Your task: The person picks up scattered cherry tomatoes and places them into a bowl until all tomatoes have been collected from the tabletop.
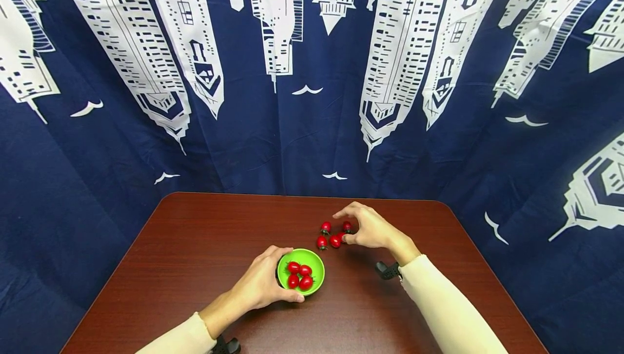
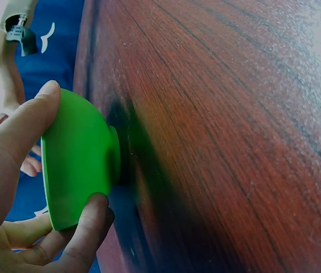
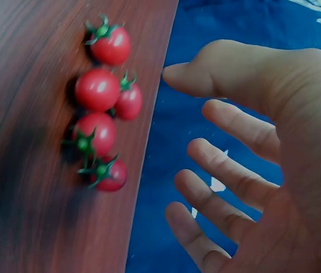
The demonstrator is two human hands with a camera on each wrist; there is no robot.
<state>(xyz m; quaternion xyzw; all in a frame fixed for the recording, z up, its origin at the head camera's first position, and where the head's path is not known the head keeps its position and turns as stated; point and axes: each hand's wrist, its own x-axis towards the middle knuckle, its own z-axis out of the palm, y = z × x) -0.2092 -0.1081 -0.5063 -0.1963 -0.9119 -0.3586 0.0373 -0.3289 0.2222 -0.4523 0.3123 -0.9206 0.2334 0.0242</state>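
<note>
My left hand (image 1: 263,279) grips a small green bowl (image 1: 317,269), thumb on the near side and fingers around the far side. Several red cherry tomatoes (image 1: 306,282) lie inside it. The left wrist view shows the green bowl (image 2: 78,159) from the side, its foot right at the tabletop and its contents hidden. Beyond the bowl and to its right, my right hand (image 1: 372,228) hovers by a loose group of cherry tomatoes (image 1: 322,242), thumb and fingers spread apart. In the right wrist view, these cherry tomatoes (image 3: 98,89) have green stems, and nothing is between the fingers.
The dark red-brown wooden table (image 1: 219,224) has rounded far corners. Behind it hangs a navy curtain (image 1: 278,143) printed with white buildings and birds. A black strap device (image 1: 387,270) is on the right wrist, at the cream sleeve (image 1: 439,305).
</note>
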